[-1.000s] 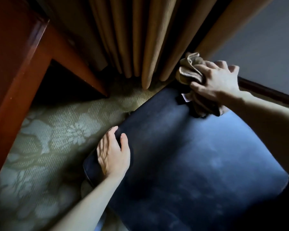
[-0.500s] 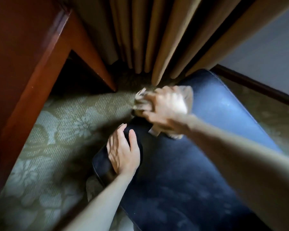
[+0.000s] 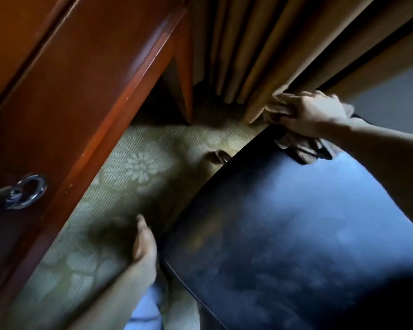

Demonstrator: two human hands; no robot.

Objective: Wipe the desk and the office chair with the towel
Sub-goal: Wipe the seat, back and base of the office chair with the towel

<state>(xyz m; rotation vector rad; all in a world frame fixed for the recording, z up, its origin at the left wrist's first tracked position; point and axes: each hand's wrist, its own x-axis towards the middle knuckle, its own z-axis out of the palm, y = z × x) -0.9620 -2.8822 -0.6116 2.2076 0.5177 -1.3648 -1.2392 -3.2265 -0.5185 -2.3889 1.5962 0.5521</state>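
1. Towel [image 3: 303, 152] is brownish and all scrunched up, sitting on the far edge of the office chair seat [image 3: 284, 234], close to its far right corner. Some of it bunches out past the knuckles and some hangs down onto the dark blue fabric.
2. Grip-wise, the right hand [image 3: 312, 113] has its fingers curled tight round the towel, knuckles up, holding it against the seat edge. The arm comes in from the right side of the view.
3. Down at the seat's left edge is the left hand [image 3: 144, 244], seen side-on, fingers straight and held together, nothing in it. It's blurry, so I can't tell if it actually touches the seat.
4. Pale cloudy patches show on the seat fabric, mostly across the near half.
5. Over on the left, the desk [image 3: 81, 79] is glossy reddish wood, well apart from the towel. Its drawer is closed, so whatever's inside is hidden. A dark metal ring pull [image 3: 24, 190] hangs on the drawer front.
6. Behind it all hangs a tan curtain [image 3: 260, 44] in heavy folds. One fold's hem ends right at the towel.
7. Between desk and chair there's olive carpet [image 3: 138, 167] with a pale flower pattern.
8. Up in the right corner you get a bit of grey wall [image 3: 391, 96].
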